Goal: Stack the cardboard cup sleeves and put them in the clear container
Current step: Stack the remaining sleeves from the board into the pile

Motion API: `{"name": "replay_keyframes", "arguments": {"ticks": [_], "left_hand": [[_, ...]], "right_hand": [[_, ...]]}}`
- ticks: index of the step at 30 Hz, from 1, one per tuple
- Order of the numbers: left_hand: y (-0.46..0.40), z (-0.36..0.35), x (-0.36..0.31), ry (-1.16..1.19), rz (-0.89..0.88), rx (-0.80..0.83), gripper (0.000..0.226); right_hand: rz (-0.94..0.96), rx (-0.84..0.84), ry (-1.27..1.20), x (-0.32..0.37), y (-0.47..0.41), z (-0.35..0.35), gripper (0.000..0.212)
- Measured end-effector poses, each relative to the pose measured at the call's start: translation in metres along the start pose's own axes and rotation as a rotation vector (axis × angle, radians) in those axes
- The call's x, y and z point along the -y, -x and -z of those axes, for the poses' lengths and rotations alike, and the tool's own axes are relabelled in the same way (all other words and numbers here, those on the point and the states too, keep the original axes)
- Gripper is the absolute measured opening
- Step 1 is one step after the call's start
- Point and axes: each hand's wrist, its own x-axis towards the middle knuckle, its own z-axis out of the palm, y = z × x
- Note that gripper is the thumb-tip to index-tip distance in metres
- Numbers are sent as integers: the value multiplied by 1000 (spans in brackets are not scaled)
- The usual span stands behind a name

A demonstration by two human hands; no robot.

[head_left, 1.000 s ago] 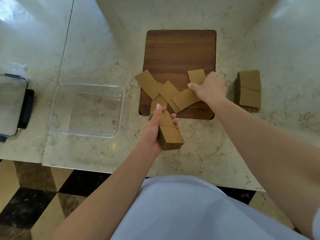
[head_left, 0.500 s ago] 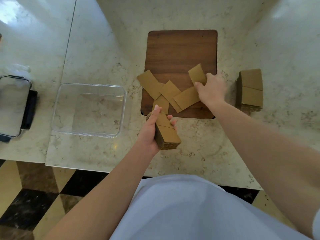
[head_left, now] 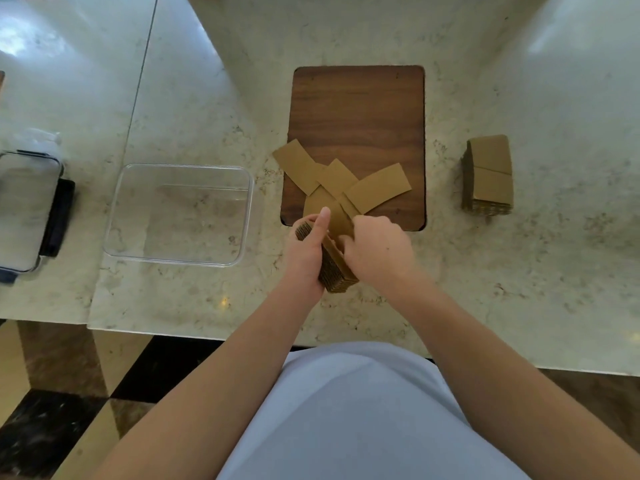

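Left hand (head_left: 306, 251) grips a thick stack of sleeves (head_left: 337, 268) edge-on, thumb up along its side, just above the worktop (head_left: 519, 265) near the front edge; presumably held so to keep the edges flush. Right hand (head_left: 379, 252) is curled against the stack's top face, holding one sleeve (head_left: 341, 221) there, apparently adding it to the pile. Loose sleeves (head_left: 346, 181), about four, lie overlapping on the near part of the wooden board (head_left: 360, 109), within easy reach of the right hand. A second, finished-looking stack (head_left: 490, 174) sits on the worktop right of the board, well apart. Clear container (head_left: 242, 216) stands left of the board with nothing in it. A lidded container (head_left: 27, 209) is at far left. Judgement: stacking step, not near done.
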Motion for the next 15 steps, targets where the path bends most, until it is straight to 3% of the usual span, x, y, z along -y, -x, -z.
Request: {"name": "replay_keyframes", "arguments": {"ticks": [3,6,9,10,12,14,15], "left_hand": [[1,-4,1,-20,-35,20,50],[1,0,-2,-1,20,48,60],[1,11,-14,133,131,105,33],[1,14,-19,235,177,154,26],[-1,20,-28,405,214,225,22],[-1,23,-33,471,209,280,23],[-2,23,-33,479,204,301,26]], "right_hand": [[-8,46,150,7,2,2,41],[153,190,201,10,-4,11,25],[210,605,-168,-1,-22,30,36],[170,623,-327,-8,-30,37,40],[71,352,-466,-27,-55,43,41],[34,28,-199,-46,-84,42,49],[31,21,-72,-53,-96,38,56]]}}
